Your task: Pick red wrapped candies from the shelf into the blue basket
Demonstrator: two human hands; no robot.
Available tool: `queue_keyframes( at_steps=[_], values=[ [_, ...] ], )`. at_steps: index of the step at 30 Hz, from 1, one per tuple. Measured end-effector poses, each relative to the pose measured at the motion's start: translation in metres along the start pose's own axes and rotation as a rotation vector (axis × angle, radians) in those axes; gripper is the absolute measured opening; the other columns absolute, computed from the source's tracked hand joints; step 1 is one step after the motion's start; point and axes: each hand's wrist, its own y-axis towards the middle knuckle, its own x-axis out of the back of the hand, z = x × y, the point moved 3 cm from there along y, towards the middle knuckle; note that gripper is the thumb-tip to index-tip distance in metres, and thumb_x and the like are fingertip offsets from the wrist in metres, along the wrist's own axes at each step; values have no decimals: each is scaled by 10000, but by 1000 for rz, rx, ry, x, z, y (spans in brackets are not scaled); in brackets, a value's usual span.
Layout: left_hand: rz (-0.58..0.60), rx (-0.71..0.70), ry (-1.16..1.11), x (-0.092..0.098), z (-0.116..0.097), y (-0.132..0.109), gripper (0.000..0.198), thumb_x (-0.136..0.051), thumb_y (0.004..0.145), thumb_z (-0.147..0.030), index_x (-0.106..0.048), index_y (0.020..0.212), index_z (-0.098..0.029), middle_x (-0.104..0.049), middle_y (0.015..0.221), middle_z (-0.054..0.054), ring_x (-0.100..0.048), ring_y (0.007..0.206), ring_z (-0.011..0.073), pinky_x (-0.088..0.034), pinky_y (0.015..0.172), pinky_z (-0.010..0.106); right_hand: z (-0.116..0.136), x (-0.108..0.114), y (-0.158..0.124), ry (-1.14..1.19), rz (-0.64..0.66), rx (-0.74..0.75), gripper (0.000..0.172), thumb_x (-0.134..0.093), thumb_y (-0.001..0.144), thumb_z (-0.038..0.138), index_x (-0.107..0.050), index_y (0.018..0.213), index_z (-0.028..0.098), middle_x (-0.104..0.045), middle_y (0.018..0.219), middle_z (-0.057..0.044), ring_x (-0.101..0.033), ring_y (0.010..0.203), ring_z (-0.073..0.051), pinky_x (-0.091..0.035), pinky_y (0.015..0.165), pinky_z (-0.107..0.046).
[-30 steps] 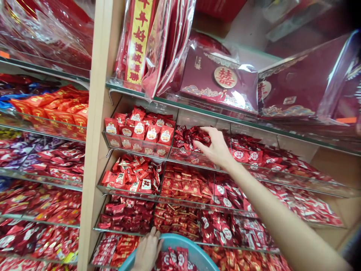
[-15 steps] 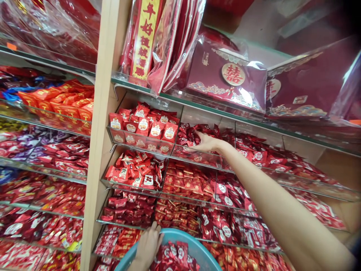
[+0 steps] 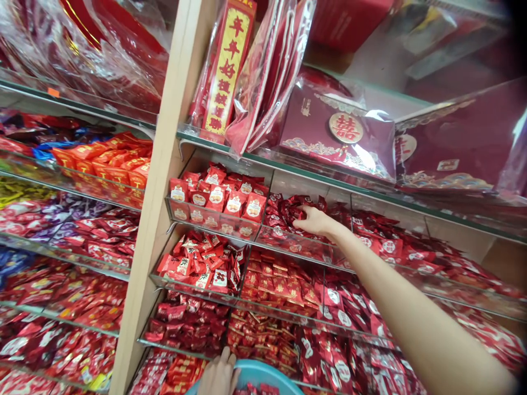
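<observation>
My right hand (image 3: 315, 221) reaches into the upper bin of dark red wrapped candies (image 3: 276, 215). Its thumb and fingers curl around some of the packets; how many is hidden. Low in the view, my left hand (image 3: 218, 374) grips the rim of a light blue plastic basin (image 3: 263, 368) with its fingers bent over the edge. Red packets (image 3: 257, 389) lie inside the basin, mostly cut off by the bottom of the picture. Left of my right hand stands a bin of red packets with white labels (image 3: 233, 204).
Clear-fronted bins of red sweets fill the tiers below. A wooden post (image 3: 158, 203) divides them from more bins at the left. Overhead, a glass shelf edge (image 3: 329, 184) carries maroon gift boxes (image 3: 340, 129) and a red-and-yellow banner pack (image 3: 229, 68).
The view has tilted upward, so the shelves and basin sit lower and less of the basin shows. My right hand stays in the same bin, its fingers more curled. My left hand keeps the rim.
</observation>
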Motion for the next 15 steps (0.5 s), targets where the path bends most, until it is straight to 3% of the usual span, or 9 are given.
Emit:
queue_keyframes(
  at_steps=[4,10,15],
  values=[
    [17,13,-21,4,-2,-1,417,-265,910,-254,-546,1214,-198,-454,1340,87,-528,1106,203,-404,954,333,5,-6,2,-162,26,-38,629,-633,658,398,-554,1225,139,-650,1118,-178,-621,1007,-323,-485,820,-394],
    [31,12,4,-1,1,5,412,-292,892,-275,-557,1201,-203,-461,1330,89,-537,1089,218,-411,938,340,-3,1,8,-102,-10,14,528,-575,715,359,-590,1207,168,-678,1085,-114,-648,965,-243,-493,819,-307],
    [8,0,8,2,-1,3,422,-265,908,-264,-551,1212,-198,-470,1320,82,-537,1094,197,-411,951,325,-4,0,2,-109,-42,27,530,-590,720,371,-576,1218,192,-665,1104,-123,-620,1026,-276,-478,843,-351]
  ],
)
